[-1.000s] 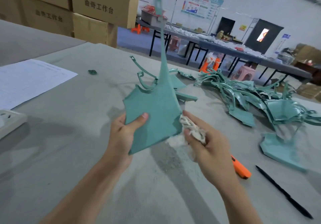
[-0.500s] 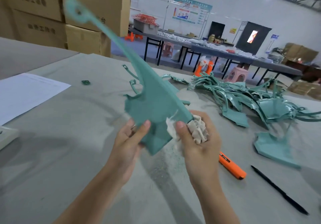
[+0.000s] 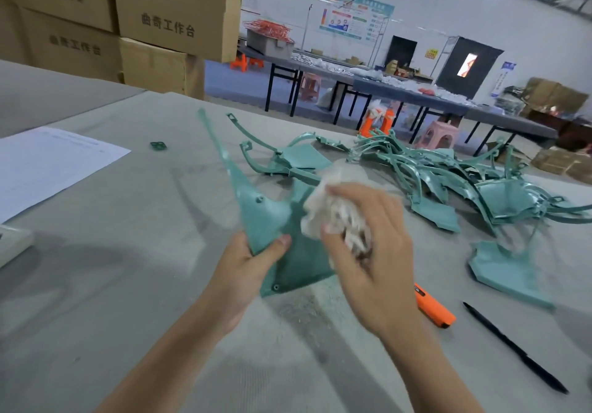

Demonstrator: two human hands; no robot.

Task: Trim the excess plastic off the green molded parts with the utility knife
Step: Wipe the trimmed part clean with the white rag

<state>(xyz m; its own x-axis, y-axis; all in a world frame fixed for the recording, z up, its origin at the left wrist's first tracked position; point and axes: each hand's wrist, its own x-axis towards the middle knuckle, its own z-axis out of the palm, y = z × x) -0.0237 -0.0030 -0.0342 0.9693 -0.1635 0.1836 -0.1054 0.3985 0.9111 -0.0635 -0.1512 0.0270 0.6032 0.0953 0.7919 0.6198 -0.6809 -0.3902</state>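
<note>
Grey bench (image 3: 128,252): left hand (image 3: 243,268) pinches green part (image 3: 266,217) mid-table, right hand (image 3: 374,252) clutches rag (image 3: 320,211) against it, utility knife (image 3: 434,311) lying near right; a hard wipe might twist the thinly pinched part loose.

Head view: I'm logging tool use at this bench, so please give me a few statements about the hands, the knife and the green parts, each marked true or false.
1. The left hand grips a green molded part. True.
2. The right hand holds the utility knife. False: it holds a wad of white cloth; the orange knife lies on the table.
3. A black pen lies on the table to the right of the knife. True.
4. The pile of green parts sits inside a cardboard box. False: it lies loose on the table.
</note>
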